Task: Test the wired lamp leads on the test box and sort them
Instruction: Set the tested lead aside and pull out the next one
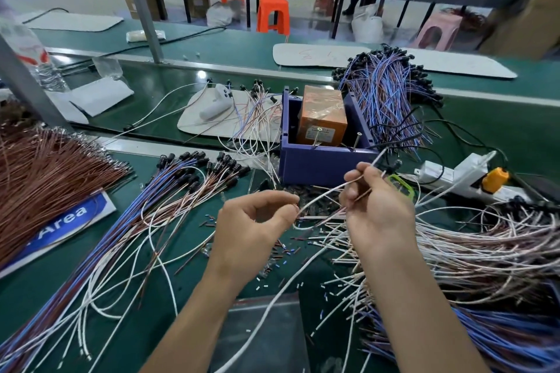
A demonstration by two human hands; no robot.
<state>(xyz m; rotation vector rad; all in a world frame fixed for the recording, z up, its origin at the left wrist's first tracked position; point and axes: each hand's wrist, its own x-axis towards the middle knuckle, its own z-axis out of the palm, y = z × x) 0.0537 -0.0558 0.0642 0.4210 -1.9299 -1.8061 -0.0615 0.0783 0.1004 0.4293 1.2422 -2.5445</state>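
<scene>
**Both hands on one lead, just short of the test box**

Here we are at the green surface (524, 133), and both hands are up off it, near the middle. The left hand (254, 221) has its grip pinched tight, thumb to forefinger, on one end of a lead (321, 194), a pale wire and a brownish one running together. Over to the right hand (377, 209): fingers curled round the same lead, grip closed on it, with the wire ends poking up past the knuckles. Those ends point at the test box (321, 160), the purple bin just beyond the hands with an orange block (321, 115) sitting inside. They are close to its near wall, but I can't tell whether they touch anything. Two metal pins (357, 140) stand tilted at the bin's near rim.

Leads lie everywhere else. A blue-and-white pile (130, 230) fans out to the left, with a brown bundle (45, 179) further left. There's a pale tangle (491, 248) on the right and a blue heap (388, 91) on the far side of the bin. A white power strip (448, 174) lies right of the bin.
</scene>
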